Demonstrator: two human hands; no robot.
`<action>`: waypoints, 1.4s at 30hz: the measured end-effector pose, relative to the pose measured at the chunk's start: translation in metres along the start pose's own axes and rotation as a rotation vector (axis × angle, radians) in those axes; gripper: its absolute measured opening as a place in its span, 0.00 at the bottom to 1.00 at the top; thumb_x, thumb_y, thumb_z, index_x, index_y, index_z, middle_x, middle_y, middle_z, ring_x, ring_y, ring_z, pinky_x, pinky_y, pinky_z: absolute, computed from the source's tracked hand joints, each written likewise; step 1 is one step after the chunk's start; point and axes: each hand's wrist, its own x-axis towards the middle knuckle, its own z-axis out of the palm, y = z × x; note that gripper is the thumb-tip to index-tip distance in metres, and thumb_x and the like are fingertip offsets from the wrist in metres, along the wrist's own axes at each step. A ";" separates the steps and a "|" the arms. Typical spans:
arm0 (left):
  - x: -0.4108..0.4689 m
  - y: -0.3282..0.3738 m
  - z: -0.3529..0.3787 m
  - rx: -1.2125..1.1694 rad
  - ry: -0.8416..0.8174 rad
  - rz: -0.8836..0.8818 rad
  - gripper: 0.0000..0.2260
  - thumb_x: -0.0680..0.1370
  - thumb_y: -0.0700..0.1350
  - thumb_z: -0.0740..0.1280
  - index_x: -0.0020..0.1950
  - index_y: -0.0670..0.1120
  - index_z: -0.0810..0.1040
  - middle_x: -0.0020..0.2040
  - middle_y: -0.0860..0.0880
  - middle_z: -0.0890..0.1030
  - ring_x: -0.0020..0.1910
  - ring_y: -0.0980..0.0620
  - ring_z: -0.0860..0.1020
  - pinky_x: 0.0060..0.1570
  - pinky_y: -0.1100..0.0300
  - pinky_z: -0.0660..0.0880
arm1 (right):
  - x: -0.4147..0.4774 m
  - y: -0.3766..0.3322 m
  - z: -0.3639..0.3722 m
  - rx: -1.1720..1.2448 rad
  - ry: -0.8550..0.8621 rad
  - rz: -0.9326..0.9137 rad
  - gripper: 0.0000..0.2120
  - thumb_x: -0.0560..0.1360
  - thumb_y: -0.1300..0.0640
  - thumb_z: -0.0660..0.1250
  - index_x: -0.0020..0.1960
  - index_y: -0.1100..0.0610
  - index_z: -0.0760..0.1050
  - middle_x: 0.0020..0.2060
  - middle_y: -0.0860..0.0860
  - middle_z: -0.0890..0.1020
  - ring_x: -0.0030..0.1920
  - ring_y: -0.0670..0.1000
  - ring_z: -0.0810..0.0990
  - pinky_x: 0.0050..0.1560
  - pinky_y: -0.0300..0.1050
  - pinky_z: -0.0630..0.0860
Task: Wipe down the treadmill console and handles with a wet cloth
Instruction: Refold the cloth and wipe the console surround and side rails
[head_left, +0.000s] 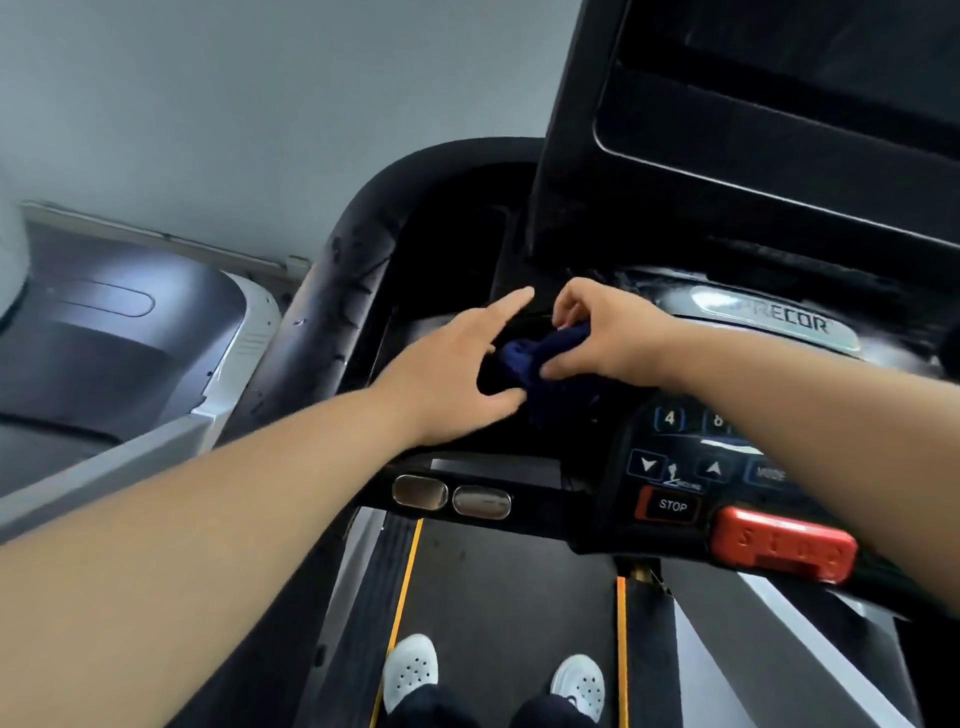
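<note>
Fingers (566, 304) of the right hand (608, 332) are curled and, with the thumb below them, pinch a bunched dark blue cloth (537, 364). The cloth sits at the dark recess on the left part of the console (675, 218), just left of the silver PRECOR badge (774, 317) and above the keypad (670, 421); its lower fold hangs toward the console's bottom edge

The left hand (452, 364) lies just beside the cloth on its left side, fingers straight and spread apart, the index reaching toward the recess and the thumb stretched out under the bundle. Whether it touches the fabric I cannot tell

Left of both hands the curved black handle (353, 270) arcs up and around the console, its surface showing shiny streaks. The trim around the badge looks glossy too

Below the hands a black crossbar (540, 506) carries two metal sensor pads (421, 491) side by side. A black STOP button (672, 505) and a red stop clip (784, 545) sit near the right forearm, which crosses over the right part of the keypad

Further down, two white shoes (410, 670) stand on the dark belt (498, 587) between orange edge lines. A neighbouring treadmill (130, 332) stands at the left against a grey wall (260, 104)
</note>
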 end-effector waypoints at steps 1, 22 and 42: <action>0.006 0.010 0.013 -0.020 -0.007 0.020 0.40 0.71 0.56 0.71 0.75 0.63 0.49 0.68 0.55 0.69 0.62 0.55 0.72 0.60 0.57 0.71 | -0.004 0.005 -0.006 0.080 0.000 0.051 0.22 0.64 0.54 0.79 0.52 0.51 0.71 0.46 0.45 0.79 0.43 0.45 0.78 0.40 0.39 0.75; 0.196 0.160 0.104 0.751 -0.433 0.888 0.30 0.79 0.33 0.52 0.75 0.60 0.57 0.75 0.59 0.57 0.77 0.49 0.51 0.71 0.51 0.60 | -0.224 0.267 -0.068 0.178 0.824 0.844 0.21 0.76 0.56 0.59 0.69 0.50 0.68 0.65 0.52 0.75 0.64 0.56 0.73 0.64 0.47 0.67; 0.267 0.335 0.300 0.809 -0.716 1.245 0.21 0.72 0.43 0.53 0.55 0.51 0.83 0.53 0.54 0.79 0.50 0.48 0.74 0.52 0.54 0.74 | -0.285 0.469 -0.089 -0.351 0.633 0.651 0.30 0.74 0.41 0.60 0.73 0.50 0.61 0.69 0.56 0.66 0.69 0.58 0.63 0.67 0.55 0.62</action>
